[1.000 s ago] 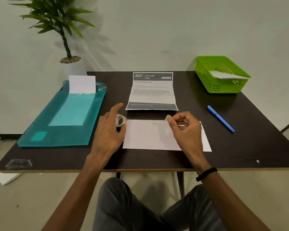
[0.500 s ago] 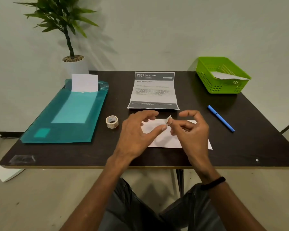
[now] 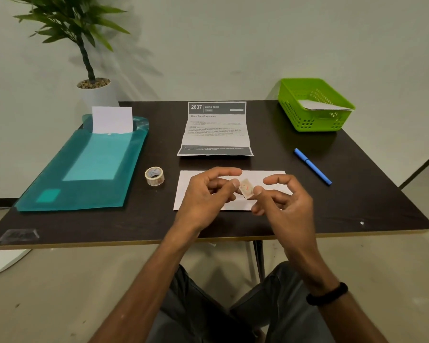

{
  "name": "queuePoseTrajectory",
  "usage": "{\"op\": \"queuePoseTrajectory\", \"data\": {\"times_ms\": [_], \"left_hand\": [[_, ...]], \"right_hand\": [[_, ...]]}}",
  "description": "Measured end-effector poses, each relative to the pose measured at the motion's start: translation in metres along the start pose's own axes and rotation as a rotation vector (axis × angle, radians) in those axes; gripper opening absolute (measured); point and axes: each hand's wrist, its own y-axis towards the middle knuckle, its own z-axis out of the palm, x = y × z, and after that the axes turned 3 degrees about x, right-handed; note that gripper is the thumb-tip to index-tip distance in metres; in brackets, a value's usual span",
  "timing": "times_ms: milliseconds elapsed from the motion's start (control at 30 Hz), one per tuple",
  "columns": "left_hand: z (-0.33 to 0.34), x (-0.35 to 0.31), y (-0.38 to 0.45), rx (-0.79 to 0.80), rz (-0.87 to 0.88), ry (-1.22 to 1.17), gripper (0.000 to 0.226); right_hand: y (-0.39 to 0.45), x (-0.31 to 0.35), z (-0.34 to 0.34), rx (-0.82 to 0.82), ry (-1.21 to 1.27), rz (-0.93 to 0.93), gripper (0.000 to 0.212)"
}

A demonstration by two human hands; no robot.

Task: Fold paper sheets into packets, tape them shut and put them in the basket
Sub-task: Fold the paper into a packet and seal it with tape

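Note:
A folded white paper packet (image 3: pixel 265 176) lies flat on the dark table (image 3: pixel 357 194) near its front edge. Above the packet my left hand (image 3: pixel 206 194) and my right hand (image 3: pixel 282 201) pinch a short strip of tape (image 3: pixel 247 188) between them, one at each end. The tape roll (image 3: pixel 154 176) stands on the table left of the packet. A green basket (image 3: pixel 315 105) at the back right holds a white folded packet (image 3: pixel 320 105). A teal folder (image 3: pixel 84 167) on the left has a white sheet (image 3: pixel 112 119) sticking out of its top.
A printed, creased instruction sheet (image 3: pixel 214 128) lies behind the packet. A blue pen (image 3: pixel 312 166) lies to the right. A potted plant (image 3: pixel 89 78) stands behind the table's back left corner. White paper (image 3: pixel 0 261) lies on the floor at left.
My left hand has set the tape roll down left of the packet and come over to the strip. Both hands now hold the tape piece over the packet.

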Motion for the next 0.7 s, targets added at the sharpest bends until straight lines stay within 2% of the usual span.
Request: {"op": "queuePoseTrajectory", "data": {"times_ms": [267, 400, 533, 700], "left_hand": [[0.017, -0.002, 0.000, 0.062, 0.077, 0.208, 0.036], [0.022, -0.001, 0.003, 0.069, 0.087, 0.239, 0.039], [0.025, 0.000, 0.004, 0.112, 0.079, 0.243, 0.041], [0.029, 0.003, 0.008, 0.129, 0.081, 0.257, 0.042]], "right_hand": [[0.005, -0.002, -0.023, 0.067, -0.234, 0.054, 0.024], [0.007, -0.007, -0.032, 0.041, -0.407, -0.021, 0.023], [0.008, -0.009, -0.038, 0.108, -0.400, -0.087, 0.018], [0.011, -0.009, -0.043, 0.240, -0.425, -0.048, 0.013]]}}
